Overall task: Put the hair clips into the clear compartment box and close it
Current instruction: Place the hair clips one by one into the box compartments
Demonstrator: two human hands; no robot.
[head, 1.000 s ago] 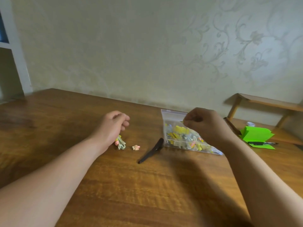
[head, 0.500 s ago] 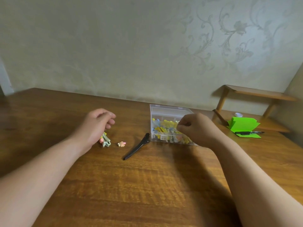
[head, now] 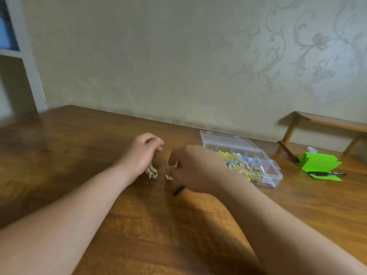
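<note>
A wooden table (head: 139, 225) is carrying everything. A clear box (head: 275, 175) is sitting right of centre, its lid lying open on the far side. Left of it, a clip bundle (head: 153, 173), a tiny clip (head: 168, 177) and a black clip (head: 178, 191), only its near end showing, are lying close together. At the far right, green paper (head: 319, 161) is lying beside a small wooden shelf (head: 327, 123).

We log bare left forearm (head: 79, 205) and right forearm (head: 278, 215) stretched forward. Left hand (head: 143, 153) is knuckles up with fingers curled under; we can't tell if it grips anything. Right hand (head: 196, 169) angles inward near the left, back up, fingers bent down, thumb and forefinger parted.
</note>
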